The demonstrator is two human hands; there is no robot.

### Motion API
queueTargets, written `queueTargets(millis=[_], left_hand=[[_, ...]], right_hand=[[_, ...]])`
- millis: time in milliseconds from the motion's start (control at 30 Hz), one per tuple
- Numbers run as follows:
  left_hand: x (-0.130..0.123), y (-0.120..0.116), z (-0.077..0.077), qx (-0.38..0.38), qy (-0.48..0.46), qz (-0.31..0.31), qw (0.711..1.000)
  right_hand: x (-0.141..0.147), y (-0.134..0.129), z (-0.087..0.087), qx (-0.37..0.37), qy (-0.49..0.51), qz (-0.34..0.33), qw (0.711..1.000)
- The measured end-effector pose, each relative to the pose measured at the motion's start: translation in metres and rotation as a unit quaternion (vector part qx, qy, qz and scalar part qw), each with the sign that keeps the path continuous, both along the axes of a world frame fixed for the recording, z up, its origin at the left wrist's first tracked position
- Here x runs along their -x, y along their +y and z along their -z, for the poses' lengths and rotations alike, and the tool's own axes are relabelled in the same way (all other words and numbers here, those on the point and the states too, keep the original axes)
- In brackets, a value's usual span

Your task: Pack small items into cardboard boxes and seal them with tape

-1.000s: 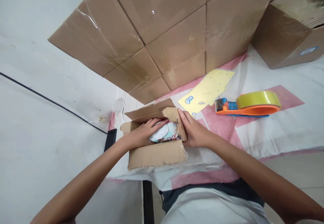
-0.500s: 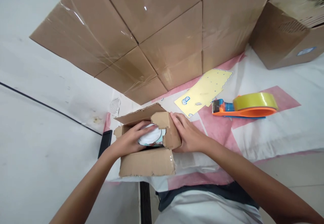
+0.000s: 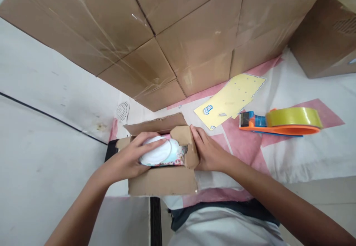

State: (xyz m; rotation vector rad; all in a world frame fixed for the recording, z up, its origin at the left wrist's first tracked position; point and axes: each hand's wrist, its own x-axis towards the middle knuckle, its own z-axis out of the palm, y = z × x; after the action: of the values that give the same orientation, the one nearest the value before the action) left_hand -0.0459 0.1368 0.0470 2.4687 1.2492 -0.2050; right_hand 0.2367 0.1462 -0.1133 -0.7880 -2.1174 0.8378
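An open cardboard box (image 3: 162,182) with torn flaps spread stands on the cloth-covered table in front of me. In it lies a packet (image 3: 174,153) with a white rounded lid and turquoise, pink and small cartoon print. My left hand (image 3: 133,155) reaches over the box's left end, with its fingers curled round the packet's lid side. The fingertips on the far underside are hidden. At the box's right end, my right hand (image 3: 208,149) grips the cardboard, thumb at the upper corner. Its other fingers are mostly out of sight behind that end.
A wall of taped cartons (image 3: 197,57) rises behind the box. To the right lie a yellow paper sheet (image 3: 230,99) and an orange tape dispenser (image 3: 280,123). Another carton (image 3: 317,42) stands at the far right. A black object (image 3: 111,150) sits by the white wall.
My left hand has moved slightly left and nearer with the packet, and more of its printed surface shows. My right hand keeps its hold on the box end. The camera view has shifted.
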Motion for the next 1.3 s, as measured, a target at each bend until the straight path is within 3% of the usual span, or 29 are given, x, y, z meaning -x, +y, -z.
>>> queueTargets(millis=[100,267,433,567,833,1100,1300], left_hand=[[-0.003,0.006,0.015,0.027,-0.003,-0.017,0.999],[-0.012,0.014,0.037,0.078,0.047,0.043,0.995],[-0.013,0.022,0.029,0.06,0.047,0.049,0.996],[-0.02,0.03,0.021,0.096,0.008,0.059,0.994],[-0.054,0.03,0.029,0.049,0.057,0.062,0.995],[-0.039,0.016,0.022,-0.028,0.086,0.041,0.995],[-0.041,0.017,0.03,-0.012,0.067,0.028,0.997]], right_hand=[[-0.001,0.003,0.001,0.0,-0.002,0.006,1.0],[-0.002,0.004,0.001,-0.002,-0.006,0.003,1.0],[-0.002,0.005,0.0,0.004,-0.011,0.003,1.0],[-0.002,0.006,0.0,0.007,-0.017,0.001,1.0],[-0.002,0.006,0.003,-0.007,-0.024,0.0,1.0],[-0.001,0.006,0.001,0.0,-0.028,0.008,1.0],[-0.001,0.007,0.001,0.003,-0.021,0.008,1.0]])
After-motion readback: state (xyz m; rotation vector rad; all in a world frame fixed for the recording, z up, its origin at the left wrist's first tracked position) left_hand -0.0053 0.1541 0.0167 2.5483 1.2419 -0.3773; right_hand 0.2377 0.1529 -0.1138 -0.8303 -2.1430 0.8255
